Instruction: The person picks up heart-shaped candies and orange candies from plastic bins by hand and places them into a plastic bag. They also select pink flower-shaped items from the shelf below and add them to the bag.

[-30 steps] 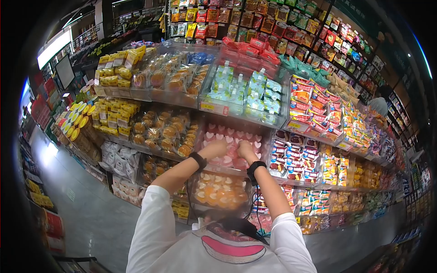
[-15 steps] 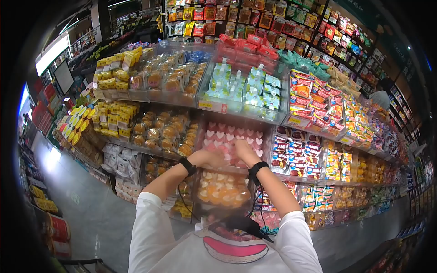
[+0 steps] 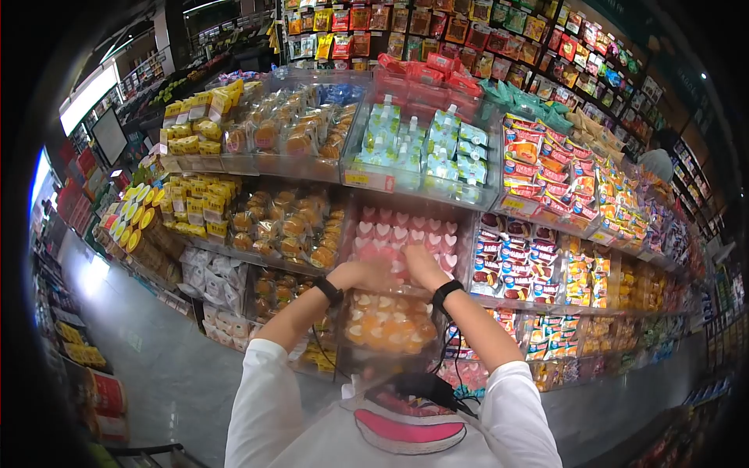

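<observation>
Several pink cups with pale heart-shaped tops (image 3: pixel 399 232) stand in rows in a clear bin on the middle shelf. Over the front left of these rows is my left hand (image 3: pixel 367 273), its fingers smeared by motion. My right hand (image 3: pixel 422 267) is bent down among the cups beside it, fingers curled in; whatever lies under them is hidden. Both wrists wear black bands. Below my hands, a lower bin holds orange cups with pale heart tops (image 3: pixel 390 321).
Pouches with spouts (image 3: pixel 394 144) fill the bin above. Packaged buns (image 3: pixel 289 218) lie to the left, with wrapped snacks (image 3: pixel 519 249) to the right. Black cables (image 3: pixel 449 343) hang near my right forearm. Farther back at right is another person (image 3: pixel 659 162).
The shelves sit slightly farther right in view. My left hand has shifted a little right and stays blurred; my right hand remains over the pink cups.
</observation>
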The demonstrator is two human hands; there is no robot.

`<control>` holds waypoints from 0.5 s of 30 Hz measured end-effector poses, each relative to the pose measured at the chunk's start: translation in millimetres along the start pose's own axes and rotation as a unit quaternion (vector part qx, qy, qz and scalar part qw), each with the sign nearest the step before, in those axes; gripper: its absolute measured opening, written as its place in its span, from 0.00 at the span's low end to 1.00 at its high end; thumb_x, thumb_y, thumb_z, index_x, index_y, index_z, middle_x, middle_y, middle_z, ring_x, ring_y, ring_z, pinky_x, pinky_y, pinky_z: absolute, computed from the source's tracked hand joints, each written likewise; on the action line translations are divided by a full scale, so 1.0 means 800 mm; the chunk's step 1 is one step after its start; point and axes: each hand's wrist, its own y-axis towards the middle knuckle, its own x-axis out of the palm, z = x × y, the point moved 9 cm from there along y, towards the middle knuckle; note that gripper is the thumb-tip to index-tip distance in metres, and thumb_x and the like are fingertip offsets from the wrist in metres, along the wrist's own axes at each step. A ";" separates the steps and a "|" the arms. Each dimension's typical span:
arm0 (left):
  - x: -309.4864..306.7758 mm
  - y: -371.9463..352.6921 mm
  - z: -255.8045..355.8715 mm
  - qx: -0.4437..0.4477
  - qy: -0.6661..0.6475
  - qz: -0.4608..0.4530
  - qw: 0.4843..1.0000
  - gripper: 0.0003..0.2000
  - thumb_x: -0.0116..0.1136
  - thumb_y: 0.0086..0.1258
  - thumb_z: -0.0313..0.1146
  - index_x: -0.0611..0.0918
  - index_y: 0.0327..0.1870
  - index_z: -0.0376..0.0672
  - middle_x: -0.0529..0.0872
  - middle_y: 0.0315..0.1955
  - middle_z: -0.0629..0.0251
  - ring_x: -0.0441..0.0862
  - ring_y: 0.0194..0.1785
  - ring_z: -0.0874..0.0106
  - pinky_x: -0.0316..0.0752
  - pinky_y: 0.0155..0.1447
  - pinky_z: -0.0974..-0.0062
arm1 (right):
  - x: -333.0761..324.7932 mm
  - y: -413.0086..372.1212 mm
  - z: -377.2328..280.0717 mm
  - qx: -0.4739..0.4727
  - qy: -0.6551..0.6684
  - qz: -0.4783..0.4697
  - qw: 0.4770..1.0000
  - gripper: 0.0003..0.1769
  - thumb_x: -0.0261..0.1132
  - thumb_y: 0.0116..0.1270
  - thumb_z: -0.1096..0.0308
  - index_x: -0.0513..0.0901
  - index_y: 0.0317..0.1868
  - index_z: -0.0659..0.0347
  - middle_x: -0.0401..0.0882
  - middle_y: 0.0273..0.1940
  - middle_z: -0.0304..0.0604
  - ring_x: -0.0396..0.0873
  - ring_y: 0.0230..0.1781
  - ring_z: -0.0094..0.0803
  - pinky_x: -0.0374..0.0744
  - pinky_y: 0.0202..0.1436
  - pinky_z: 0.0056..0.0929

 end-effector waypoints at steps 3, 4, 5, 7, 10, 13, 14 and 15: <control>-0.002 0.015 -0.016 0.009 -0.031 -0.077 0.996 0.33 0.39 0.68 0.55 0.62 0.65 0.35 0.62 0.64 0.46 0.59 0.67 0.54 0.57 0.68 0.64 | -0.005 -0.001 0.006 0.079 0.025 -0.097 0.992 0.21 0.61 0.48 0.80 0.79 0.47 0.65 0.77 0.40 0.60 0.74 0.48 0.55 0.76 0.47 0.42; -0.010 0.006 -0.007 0.007 -0.046 -0.118 0.992 0.34 0.37 0.70 0.55 0.59 0.67 0.35 0.59 0.66 0.46 0.56 0.70 0.55 0.53 0.70 0.65 | -0.009 -0.005 0.002 0.069 0.033 -0.106 0.991 0.19 0.60 0.51 0.79 0.78 0.47 0.65 0.77 0.41 0.60 0.75 0.47 0.53 0.76 0.47 0.42; -0.042 -0.010 0.004 0.019 -0.059 -0.025 0.998 0.26 0.42 0.69 0.46 0.67 0.61 0.33 0.68 0.60 0.46 0.64 0.65 0.54 0.60 0.66 0.65 | -0.014 -0.007 -0.001 0.058 0.041 -0.115 0.991 0.18 0.58 0.53 0.78 0.77 0.47 0.66 0.77 0.41 0.60 0.76 0.45 0.52 0.75 0.46 0.41; -0.017 0.023 -0.064 -0.040 -0.006 0.032 0.999 0.22 0.44 0.67 0.40 0.70 0.56 0.32 0.72 0.56 0.45 0.67 0.62 0.52 0.63 0.64 0.63 | -0.021 -0.007 -0.004 0.041 0.070 -0.099 0.992 0.19 0.56 0.55 0.77 0.75 0.49 0.66 0.77 0.44 0.60 0.77 0.45 0.51 0.75 0.46 0.41; -0.008 0.021 -0.073 -0.082 0.007 0.032 0.996 0.17 0.45 0.63 0.33 0.73 0.50 0.32 0.74 0.53 0.43 0.71 0.57 0.51 0.65 0.60 0.61 | -0.025 -0.014 -0.009 0.002 0.091 -0.043 0.995 0.26 0.57 0.54 0.78 0.72 0.56 0.62 0.73 0.51 0.59 0.75 0.49 0.50 0.75 0.49 0.40; 0.004 0.025 -0.075 -0.085 0.012 0.009 0.996 0.18 0.44 0.61 0.30 0.72 0.51 0.32 0.74 0.51 0.40 0.71 0.56 0.49 0.66 0.59 0.60 | -0.016 -0.013 -0.026 -0.050 0.036 -0.029 0.998 0.30 0.56 0.53 0.78 0.69 0.60 0.58 0.68 0.59 0.58 0.73 0.53 0.50 0.74 0.54 0.39; 0.010 0.029 -0.079 -0.083 0.017 0.004 0.996 0.19 0.43 0.61 0.30 0.71 0.52 0.32 0.73 0.51 0.38 0.71 0.57 0.49 0.66 0.59 0.59 | -0.009 -0.013 -0.028 -0.052 0.019 -0.044 0.997 0.30 0.56 0.54 0.78 0.69 0.60 0.58 0.66 0.60 0.56 0.72 0.54 0.49 0.74 0.55 0.39; 0.006 0.023 -0.075 -0.091 0.015 0.005 0.996 0.20 0.43 0.61 0.30 0.70 0.54 0.32 0.72 0.52 0.37 0.70 0.57 0.48 0.66 0.59 0.59 | -0.003 -0.014 -0.031 -0.053 0.004 -0.060 0.997 0.30 0.56 0.54 0.78 0.69 0.61 0.57 0.64 0.62 0.55 0.72 0.55 0.49 0.73 0.56 0.39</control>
